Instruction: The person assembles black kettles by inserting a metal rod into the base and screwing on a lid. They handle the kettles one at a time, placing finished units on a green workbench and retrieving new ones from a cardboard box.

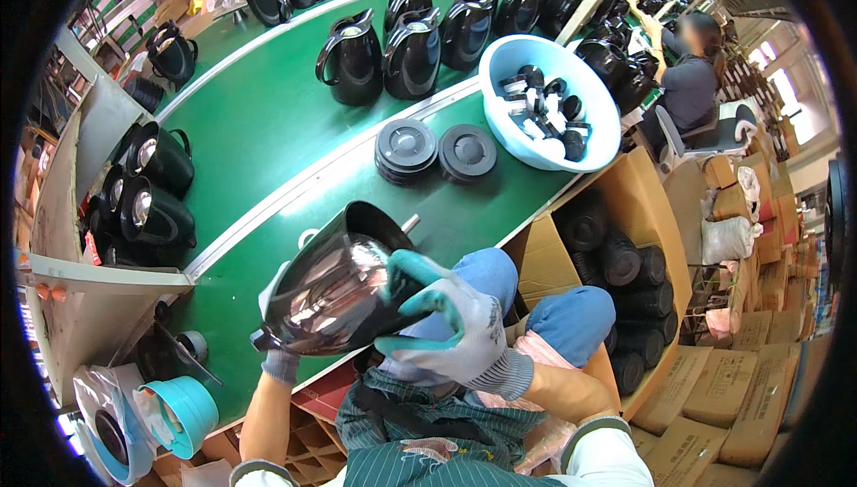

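I hold a glossy black jug [326,295] tilted over my lap. My left hand [273,291], in a grey glove, grips its left side; most of its fingers are hidden behind the jug. In a grey and green glove, my right hand [464,322] curves around the jug's right side, thumb and fingers bent in a C shape against it. A short pale rod [411,224] shows beside the jug's upper end; what it belongs to is hidden. Beyond the jug, two stacks of round black lids, a left stack [406,148] and a right stack [468,152], stand on the green table [330,192].
A light blue basin [495,116] holds small black and white parts. Several black jugs [353,63] line the green surface behind. At right, an open carton [661,201] contains black cylindrical parts. A turquoise bucket [183,411] sits lower left. Another person [692,85] sits at far right.
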A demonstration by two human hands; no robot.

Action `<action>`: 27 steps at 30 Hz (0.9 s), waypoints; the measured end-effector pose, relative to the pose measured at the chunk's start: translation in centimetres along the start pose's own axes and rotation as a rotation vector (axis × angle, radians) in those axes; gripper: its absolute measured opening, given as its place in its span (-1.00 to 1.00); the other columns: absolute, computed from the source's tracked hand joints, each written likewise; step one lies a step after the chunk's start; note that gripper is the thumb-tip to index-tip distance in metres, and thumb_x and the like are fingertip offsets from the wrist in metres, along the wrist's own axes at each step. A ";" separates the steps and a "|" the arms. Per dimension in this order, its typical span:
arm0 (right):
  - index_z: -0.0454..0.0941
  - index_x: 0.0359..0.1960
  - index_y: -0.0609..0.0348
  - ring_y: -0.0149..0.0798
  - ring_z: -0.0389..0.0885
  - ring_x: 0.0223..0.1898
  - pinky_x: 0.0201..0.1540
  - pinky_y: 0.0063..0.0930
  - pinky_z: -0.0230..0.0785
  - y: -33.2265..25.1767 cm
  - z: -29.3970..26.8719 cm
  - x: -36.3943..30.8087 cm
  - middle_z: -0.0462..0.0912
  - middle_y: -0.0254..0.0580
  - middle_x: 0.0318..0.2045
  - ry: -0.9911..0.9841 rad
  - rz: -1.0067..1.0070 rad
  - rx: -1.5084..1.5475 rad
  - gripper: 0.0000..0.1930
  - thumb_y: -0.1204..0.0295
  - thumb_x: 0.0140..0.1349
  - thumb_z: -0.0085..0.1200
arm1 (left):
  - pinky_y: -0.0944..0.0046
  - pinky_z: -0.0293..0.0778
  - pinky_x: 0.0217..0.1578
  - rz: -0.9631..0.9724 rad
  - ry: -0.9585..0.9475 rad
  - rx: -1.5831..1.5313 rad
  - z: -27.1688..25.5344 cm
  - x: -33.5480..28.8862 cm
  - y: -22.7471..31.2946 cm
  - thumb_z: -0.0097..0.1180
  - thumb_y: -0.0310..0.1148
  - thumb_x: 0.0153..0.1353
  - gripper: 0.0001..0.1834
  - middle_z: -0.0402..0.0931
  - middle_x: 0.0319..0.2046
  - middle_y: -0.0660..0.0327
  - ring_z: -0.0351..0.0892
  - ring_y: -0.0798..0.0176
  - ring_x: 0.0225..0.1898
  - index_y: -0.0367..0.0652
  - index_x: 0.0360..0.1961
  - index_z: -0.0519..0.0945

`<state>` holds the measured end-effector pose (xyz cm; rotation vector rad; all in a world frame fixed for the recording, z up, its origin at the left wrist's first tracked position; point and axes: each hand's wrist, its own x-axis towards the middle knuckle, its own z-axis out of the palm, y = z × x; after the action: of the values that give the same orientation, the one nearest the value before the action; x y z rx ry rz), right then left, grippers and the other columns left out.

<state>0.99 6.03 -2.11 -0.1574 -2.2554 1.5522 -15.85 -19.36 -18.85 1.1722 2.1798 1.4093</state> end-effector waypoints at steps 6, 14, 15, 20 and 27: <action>0.66 0.00 0.23 0.02 0.73 -0.09 -0.02 -0.20 0.57 7.4 -1.9 11.4 0.70 0.03 -0.01 -0.238 0.166 0.068 -0.49 0.14 0.13 0.42 | 0.01 0.25 0.46 -0.371 -0.110 -0.464 -2.2 -1.3 -3.0 0.26 -0.29 0.36 -0.34 0.40 0.40 0.12 0.38 0.09 0.40 -0.08 0.45 0.36; -0.06 0.64 -0.26 0.35 0.00 0.56 0.55 0.27 -0.21 19.9 0.7 22.6 0.05 0.36 0.54 -0.417 0.337 -1.162 0.26 -0.28 -0.07 0.42 | -0.02 0.29 0.44 -0.502 -0.017 -0.698 -1.9 -1.7 -2.2 0.18 -0.30 0.41 -0.36 0.38 0.41 0.07 0.40 0.08 0.39 -0.12 0.47 0.33; 0.00 0.62 -0.32 0.32 0.08 0.53 0.55 0.25 -0.16 19.9 0.7 22.0 0.13 0.33 0.50 -0.350 0.290 -1.168 0.25 -0.24 -0.11 0.47 | -0.02 0.30 0.44 -0.508 -0.024 -0.710 -1.7 -1.8 -2.1 0.17 -0.30 0.42 -0.37 0.38 0.41 0.06 0.40 0.08 0.39 -0.12 0.47 0.32; 0.25 0.54 -0.20 0.30 0.20 0.45 0.49 0.15 0.06 11.2 -1.2 15.0 0.24 0.26 0.43 -0.114 -0.118 -0.341 0.19 -0.15 -0.21 0.56 | -0.04 0.32 0.43 -0.524 -0.050 -0.794 -1.1 -1.6 -1.5 0.13 -0.30 0.45 -0.38 0.37 0.41 0.03 0.41 0.07 0.38 -0.15 0.48 0.30; 0.38 0.46 0.06 0.29 0.17 0.46 0.47 0.11 0.05 3.5 -0.8 3.5 0.08 0.28 0.49 -0.281 -0.321 -0.112 0.25 -0.21 -0.36 0.62 | -0.07 0.36 0.41 -0.543 -0.205 -1.227 -0.4 0.2 3.1 0.06 -0.30 0.50 -0.40 0.35 0.42 -0.01 0.43 0.06 0.37 -0.18 0.49 0.27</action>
<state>-2.32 9.10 -4.19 0.3986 -2.4311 1.3460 -14.78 -18.83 -15.98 0.2149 0.9511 1.7484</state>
